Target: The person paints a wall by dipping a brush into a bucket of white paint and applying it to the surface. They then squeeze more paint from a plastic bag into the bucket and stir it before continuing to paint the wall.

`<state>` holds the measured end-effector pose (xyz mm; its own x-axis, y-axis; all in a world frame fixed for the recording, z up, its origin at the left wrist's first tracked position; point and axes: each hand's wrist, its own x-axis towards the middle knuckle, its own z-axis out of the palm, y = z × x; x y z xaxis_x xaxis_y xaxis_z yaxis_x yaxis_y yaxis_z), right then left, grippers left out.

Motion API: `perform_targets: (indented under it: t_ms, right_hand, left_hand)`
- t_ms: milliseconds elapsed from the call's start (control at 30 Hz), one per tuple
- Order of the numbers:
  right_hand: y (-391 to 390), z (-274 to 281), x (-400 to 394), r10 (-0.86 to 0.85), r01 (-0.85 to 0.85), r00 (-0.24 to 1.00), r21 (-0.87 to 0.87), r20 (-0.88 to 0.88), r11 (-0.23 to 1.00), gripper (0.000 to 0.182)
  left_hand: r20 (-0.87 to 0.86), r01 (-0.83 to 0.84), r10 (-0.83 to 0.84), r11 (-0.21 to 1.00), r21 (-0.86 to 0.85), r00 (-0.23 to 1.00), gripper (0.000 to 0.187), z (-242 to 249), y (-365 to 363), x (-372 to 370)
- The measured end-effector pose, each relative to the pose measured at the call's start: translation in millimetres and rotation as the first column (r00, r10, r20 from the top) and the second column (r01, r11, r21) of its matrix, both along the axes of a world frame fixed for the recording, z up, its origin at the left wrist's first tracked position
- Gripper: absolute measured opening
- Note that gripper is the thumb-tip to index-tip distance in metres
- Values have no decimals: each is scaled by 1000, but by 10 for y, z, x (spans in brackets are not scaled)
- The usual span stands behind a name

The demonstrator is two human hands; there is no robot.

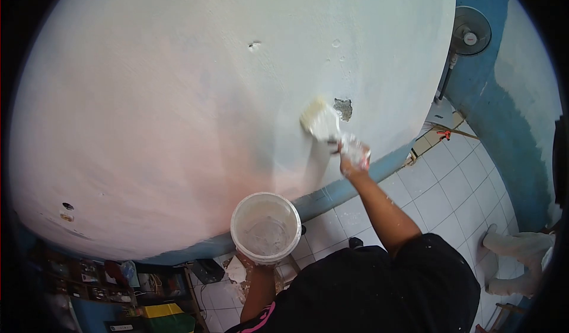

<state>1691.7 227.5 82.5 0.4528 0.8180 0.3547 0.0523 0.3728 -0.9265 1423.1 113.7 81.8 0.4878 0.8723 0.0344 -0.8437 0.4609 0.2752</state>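
Note:
My right hand (355, 158), spattered with white paint, is closed around the handle of a wide paintbrush (320, 121). The brush's pale bristles are against the wall (178, 96), just left of a chipped grey patch (343, 109). Lower down, my left hand (253, 264) holds up a white bucket (266, 258) from below and the side; most of its fingers are hidden. Some whitish residue coats the bucket's inside and bottom. Fresh-looking white covers the upper wall, while pinkish colour shows through toward the lower left.
A fan (471, 32) stands at the upper right by a blue wall. At the lower left are shelves (89, 285) crowded with items. Another person's legs (518, 259) show at the right on the tiled floor (441, 179). A blue band (332, 197) edges the wall's base.

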Motion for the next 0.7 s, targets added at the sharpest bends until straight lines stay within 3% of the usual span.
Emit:
perform_targets:
  t_ms: [33,100,167,267,333,400,433,467,500,533,567,600,667,700]
  right_hand:
    - [-13,-520,-1,20,-28,998,121,67,992,19]
    - [-228,-1177,-49,65,-52,962,58,-266,997,21]
    - [-399,-1384,109,-47,-88,829,-214,-557,973,20]
    - [-473,-1560,592,-177,79,911,-266,-371,961,18]
    - [-426,-1367,1005,-217,110,928,-334,-304,936,19]
    - [-144,-1256,1403,-260,239,933,-110,-249,965,14]
    - [-50,-1010,1603,-263,230,947,-185,-182,955,16]
    - [110,-682,1662,-252,264,904,-11,-345,964,16]
    - [225,-395,1812,-305,316,940,50,-150,948,15]
    - [152,144,1764,-218,257,936,115,-276,960,13]
    - [98,512,1742,-209,265,948,229,-241,937,11]
    - [111,730,1753,-234,322,918,255,-321,912,14]
    - [-23,1061,1668,-60,261,875,364,-481,894,19]
    - [-20,941,1676,-148,285,899,295,-411,912,21]
  left_hand:
    - [57,78,-80,997,26,995,93,11,12,45]
    - [44,113,-117,989,91,992,93,-106,94,75]
    - [9,98,-100,988,121,995,93,-47,93,154]
    - [-37,35,-30,992,123,999,91,14,26,349]
    - [-65,8,-2,995,100,998,91,-12,52,408]
    - [-82,-11,17,998,67,997,90,-59,94,440]
    - [-90,-19,24,999,49,996,90,-85,107,439]
    - [-97,-25,28,999,30,995,90,-115,118,447]
    - [-106,-30,31,999,17,994,90,-137,114,451]
    - [-112,-30,30,1000,1,993,90,-153,114,458]
    - [-119,-34,32,999,-12,992,89,-188,103,458]
    - [-129,-31,28,999,-18,991,89,-180,119,467]
    - [-138,-29,24,999,-31,990,89,-199,107,463]
    - [-143,-27,21,999,-40,990,89,-215,96,456]
